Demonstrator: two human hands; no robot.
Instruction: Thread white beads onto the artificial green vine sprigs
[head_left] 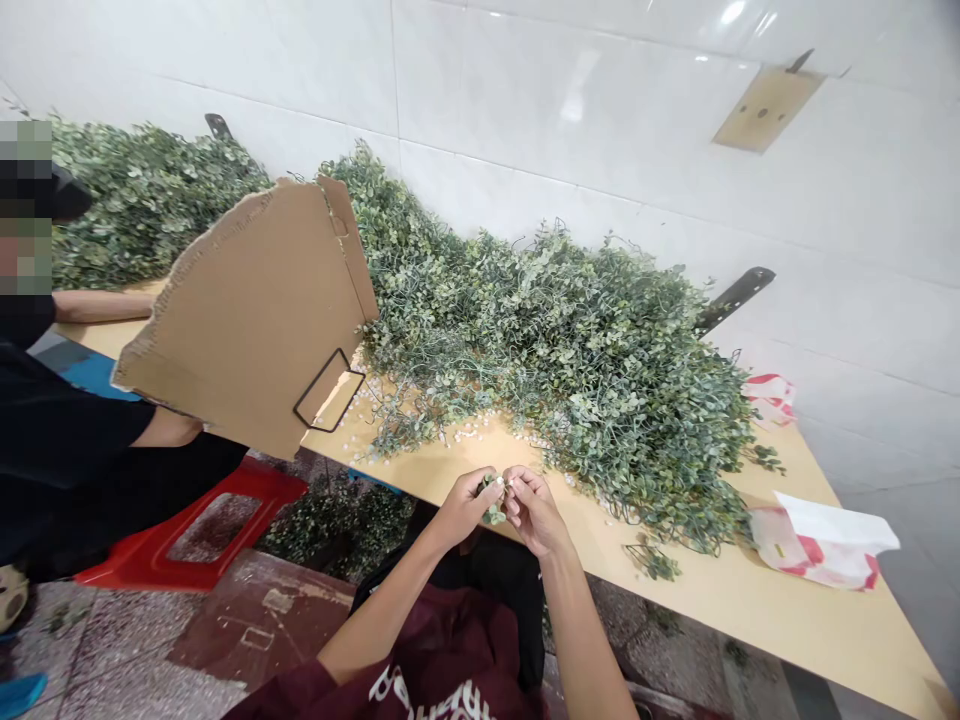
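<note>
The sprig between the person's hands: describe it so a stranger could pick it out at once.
Find the long tan table against the white tiled wall, heaped with leafy green vines. At its near edge, the small green sprig is pinched between the left hand and the right hand, the only piece held up off the table.

I'm looking down on a dark maroon T-shirt (pixel 427 660), its short sleeve (pixel 289 695) open around the upper arm, with white lettering (pixel 431 695) on the chest, cut off at the frame's edge. Below it shows black cloth (pixel 495 590), though I can't tell which garment. The left hand (pixel 461 508) and right hand (pixel 534 510) are bare.
</note>
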